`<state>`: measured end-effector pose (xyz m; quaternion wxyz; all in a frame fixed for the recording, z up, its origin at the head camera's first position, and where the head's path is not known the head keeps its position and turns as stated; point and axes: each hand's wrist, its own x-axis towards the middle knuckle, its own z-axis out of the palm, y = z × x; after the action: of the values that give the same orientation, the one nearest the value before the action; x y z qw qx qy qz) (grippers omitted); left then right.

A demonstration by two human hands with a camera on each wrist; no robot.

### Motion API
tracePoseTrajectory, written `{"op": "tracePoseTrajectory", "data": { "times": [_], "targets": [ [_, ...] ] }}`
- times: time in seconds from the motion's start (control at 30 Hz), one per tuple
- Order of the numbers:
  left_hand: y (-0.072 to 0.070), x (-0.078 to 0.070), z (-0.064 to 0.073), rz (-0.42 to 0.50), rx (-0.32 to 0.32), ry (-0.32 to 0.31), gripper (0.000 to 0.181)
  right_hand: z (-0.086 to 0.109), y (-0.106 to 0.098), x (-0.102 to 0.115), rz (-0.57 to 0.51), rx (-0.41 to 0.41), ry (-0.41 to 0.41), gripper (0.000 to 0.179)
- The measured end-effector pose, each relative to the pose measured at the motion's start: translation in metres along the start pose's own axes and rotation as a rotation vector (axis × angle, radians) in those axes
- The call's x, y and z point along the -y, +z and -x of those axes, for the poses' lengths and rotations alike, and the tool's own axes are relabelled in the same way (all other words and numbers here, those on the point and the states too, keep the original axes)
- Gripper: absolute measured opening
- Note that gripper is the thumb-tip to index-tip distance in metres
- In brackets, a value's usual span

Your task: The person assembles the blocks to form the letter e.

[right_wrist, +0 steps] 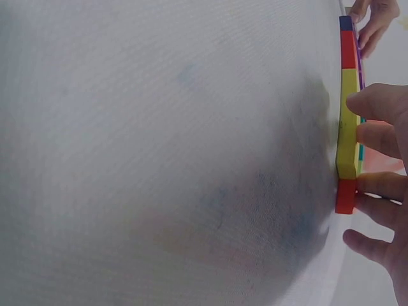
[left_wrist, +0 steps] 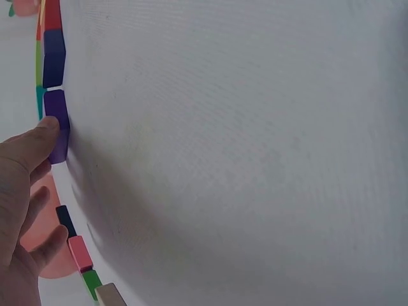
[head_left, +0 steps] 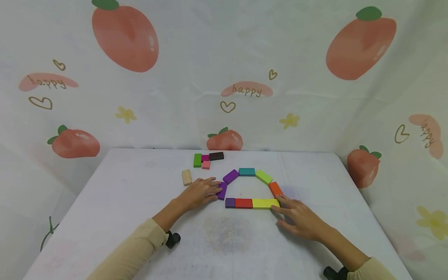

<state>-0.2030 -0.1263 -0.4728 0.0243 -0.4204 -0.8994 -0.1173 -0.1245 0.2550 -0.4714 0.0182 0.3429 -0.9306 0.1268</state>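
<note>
My left hand (head_left: 201,191) touches a purple block (head_left: 222,191) at the left foot of a block arch; its other fingers spread loosely in the left wrist view. Up from it the arch runs through a second purple block (head_left: 231,177), a teal block (head_left: 247,172), a lime block (head_left: 264,177) and an orange block (head_left: 275,189). Along the bottom lie a dark purple block (head_left: 230,203), a red block (head_left: 243,203) and a yellow block (head_left: 263,203). My right hand (head_left: 298,217) has its fingers extended at the yellow block's right end and the orange block.
Behind my left hand lies a beige block (head_left: 187,177). Farther back sit a green block (head_left: 197,160), a magenta block (head_left: 205,158), a pink block (head_left: 206,165) and a black block (head_left: 216,156). A printed cloth (head_left: 189,109) hangs behind the white table (head_left: 115,194).
</note>
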Motion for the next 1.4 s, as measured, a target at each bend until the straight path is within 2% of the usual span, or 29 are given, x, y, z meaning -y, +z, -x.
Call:
{"op": "tracePoseTrajectory", "data": {
  "times": [0.53,0.7,0.87,1.0,1.13,1.3,1.4],
  "targets": [
    [-0.001,-0.001,-0.001,0.005,0.015,-0.014,0.034,0.000,0.000,0.000,-0.003,0.000,0.008,0.045],
    [-0.002,-0.001,0.000,0.039,0.024,-0.026,0.037,0.000,0.000,0.000,-0.002,-0.003,0.001,0.045],
    [-0.007,0.003,0.004,0.072,0.015,-0.112,0.039,0.000,0.000,0.000,-0.005,0.007,0.004,0.045],
    [-0.013,0.014,0.013,0.014,-0.040,-0.201,0.040,0.000,-0.001,0.001,-0.005,0.011,0.007,0.045],
    [-0.019,0.031,0.028,-0.040,-0.084,-0.285,0.044,0.000,-0.001,0.001,0.000,0.007,0.007,0.045],
    [-0.024,0.050,0.049,0.021,-0.140,-0.373,0.042,0.000,-0.001,0.001,0.002,0.008,0.009,0.045],
    [-0.024,0.057,0.059,0.056,-0.157,-0.405,0.042,0.000,-0.001,0.001,0.003,0.010,0.010,0.045]
  ]
}}
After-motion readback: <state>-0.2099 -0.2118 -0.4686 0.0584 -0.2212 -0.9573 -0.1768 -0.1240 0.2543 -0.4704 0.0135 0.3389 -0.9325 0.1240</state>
